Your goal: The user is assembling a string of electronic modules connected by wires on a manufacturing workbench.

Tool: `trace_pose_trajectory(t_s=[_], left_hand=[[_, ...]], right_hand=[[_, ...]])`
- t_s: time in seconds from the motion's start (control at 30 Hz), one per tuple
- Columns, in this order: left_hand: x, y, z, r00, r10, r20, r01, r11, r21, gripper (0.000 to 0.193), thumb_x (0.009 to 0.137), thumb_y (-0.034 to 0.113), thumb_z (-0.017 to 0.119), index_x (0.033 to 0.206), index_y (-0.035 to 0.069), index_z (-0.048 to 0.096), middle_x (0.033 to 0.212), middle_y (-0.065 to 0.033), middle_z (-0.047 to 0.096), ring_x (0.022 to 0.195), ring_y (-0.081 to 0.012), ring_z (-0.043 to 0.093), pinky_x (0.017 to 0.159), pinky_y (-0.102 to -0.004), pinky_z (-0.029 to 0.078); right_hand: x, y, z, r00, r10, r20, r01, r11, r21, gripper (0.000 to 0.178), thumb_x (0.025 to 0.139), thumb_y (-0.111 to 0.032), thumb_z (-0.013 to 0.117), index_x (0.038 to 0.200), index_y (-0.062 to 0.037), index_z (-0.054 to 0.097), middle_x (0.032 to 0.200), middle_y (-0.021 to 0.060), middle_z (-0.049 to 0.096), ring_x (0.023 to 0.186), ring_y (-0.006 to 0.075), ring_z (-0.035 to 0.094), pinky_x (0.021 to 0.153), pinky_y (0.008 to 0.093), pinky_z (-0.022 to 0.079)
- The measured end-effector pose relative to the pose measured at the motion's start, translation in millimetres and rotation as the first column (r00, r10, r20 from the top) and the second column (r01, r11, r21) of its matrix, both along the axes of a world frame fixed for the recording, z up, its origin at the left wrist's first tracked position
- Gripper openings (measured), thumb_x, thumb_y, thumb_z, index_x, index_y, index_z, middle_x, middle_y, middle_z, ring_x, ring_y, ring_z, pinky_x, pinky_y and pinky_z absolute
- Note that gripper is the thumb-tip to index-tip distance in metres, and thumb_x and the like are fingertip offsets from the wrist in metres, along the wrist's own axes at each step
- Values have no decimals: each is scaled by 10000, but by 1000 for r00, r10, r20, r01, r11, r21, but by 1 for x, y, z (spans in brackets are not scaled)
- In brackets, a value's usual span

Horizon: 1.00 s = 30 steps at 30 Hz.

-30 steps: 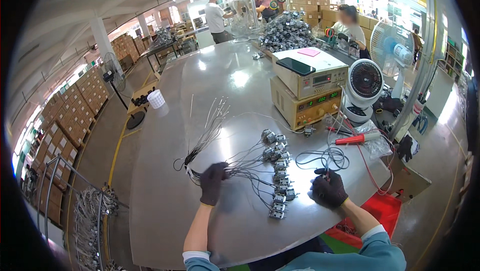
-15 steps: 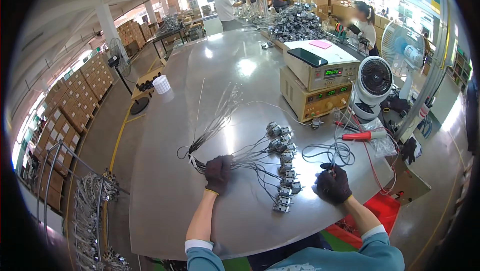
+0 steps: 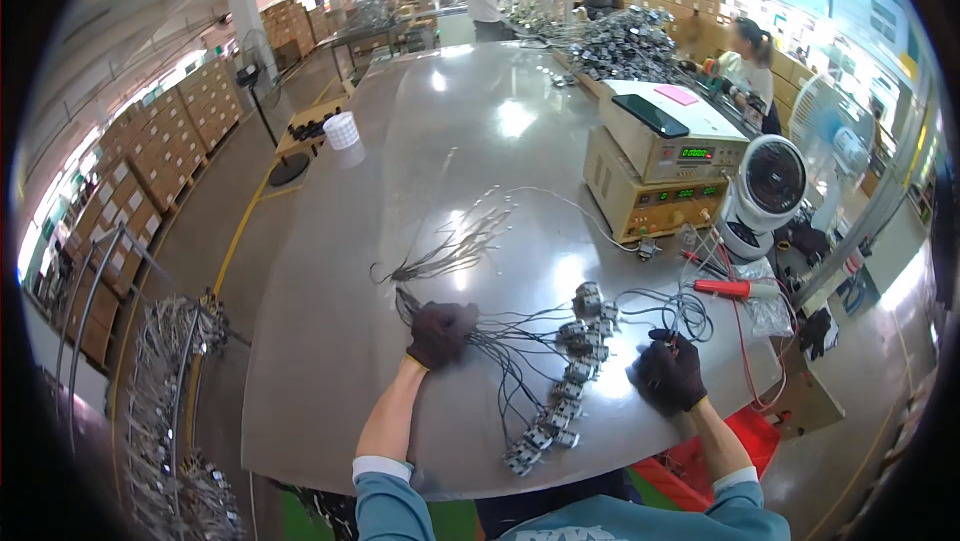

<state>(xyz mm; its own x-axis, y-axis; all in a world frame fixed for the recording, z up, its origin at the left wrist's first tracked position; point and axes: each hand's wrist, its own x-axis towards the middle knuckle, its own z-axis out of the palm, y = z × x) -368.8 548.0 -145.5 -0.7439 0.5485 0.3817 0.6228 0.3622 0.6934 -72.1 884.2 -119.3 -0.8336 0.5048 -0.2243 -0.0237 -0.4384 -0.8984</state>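
Observation:
My left hand [image 3: 440, 334], in a dark glove, is closed round a bundle of dark wires [image 3: 404, 307]. Their pale, thin far ends [image 3: 455, 255] fan out over the metal table. On the other side of this hand the wires spread to several small silver motors [image 3: 570, 391], lying in a slanting row. My right hand [image 3: 668, 369], gloved too, is closed just right of the motors. A grey cable [image 3: 690, 313] loops on the table and runs to its fingers. What the fingers hold is mostly hidden by the glove.
Two stacked bench meters [image 3: 655, 196] stand at the right with a phone [image 3: 650, 115] on top. Beside them are a small white fan [image 3: 768, 186] and a red-handled probe [image 3: 725, 288]. A motor heap [image 3: 625, 44] lies at the back. Two co-workers are farther off.
The view has shifted. The motor row now slants, its near end lying closer to me and farther left. The wire bundle's far ends lie lower and flatter. Both hands remain closed.

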Motion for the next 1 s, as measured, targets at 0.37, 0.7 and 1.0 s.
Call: trace_pose_trajectory(t_s=[0.37,0.7,1.0], left_hand=[[-16,-4,-10,906,-3,-423,18,999,32,248,962,287,655,805,102,707,701,-123,659,654,-335,655,630,-479,501],[-22,3,-24,917,154,-369,-137,988,70,125,972,199,699,941,95,760,820,-144,690,802,-366,675,719,-479,522],[-61,-6,-55,827,428,-365,-325,893,310,226,1041,245,634,1132,76,754,1059,-136,749,925,-344,710,845,-445,565]], right_hand=[[19,-4,40,997,-79,2,-14,-147,989,867,761,-215,918,1504,1,527,1436,232,616,1347,432,590,1157,500,468],[-54,-178,35,559,795,234,17,-293,956,518,866,-431,827,1325,-212,723,1380,76,692,1297,292,653,1046,509,528],[-95,-190,21,660,705,261,-23,-328,944,465,877,-349,811,1309,-208,713,1378,76,659,1314,281,629,1080,505,468]])
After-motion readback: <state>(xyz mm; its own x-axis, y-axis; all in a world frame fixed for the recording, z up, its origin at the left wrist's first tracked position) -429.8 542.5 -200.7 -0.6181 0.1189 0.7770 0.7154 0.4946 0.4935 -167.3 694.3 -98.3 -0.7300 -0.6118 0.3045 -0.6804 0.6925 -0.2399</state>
